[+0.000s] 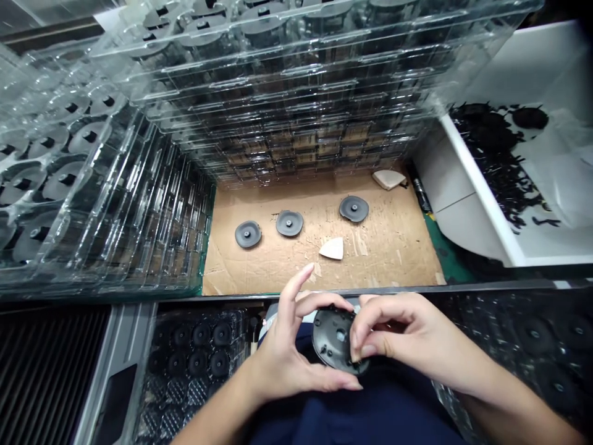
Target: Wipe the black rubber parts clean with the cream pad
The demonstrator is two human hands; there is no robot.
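My left hand (pixel 290 352) and my right hand (pixel 398 337) both grip one round black plastic disc (pixel 336 340) over my lap, below the bench's front edge. The left thumb and fingers wrap its left rim, with one finger raised. Right fingertips pinch its right edge. Three similar dark discs (pixel 248 234) (pixel 290 223) (pixel 354 208) lie on the cardboard sheet (pixel 393 247) ahead, apart from both hands.
Tall stacks of clear plastic trays (pixel 296 93) holding discs wall the back, and more stacks (pixel 69 185) wall the left. A white bin (pixel 486 204) with small black parts stands at the right. Two white wedges (pixel 332 248) (pixel 389 179) lie on the cardboard. Trays of black parts (pixel 194 352) sit low left.
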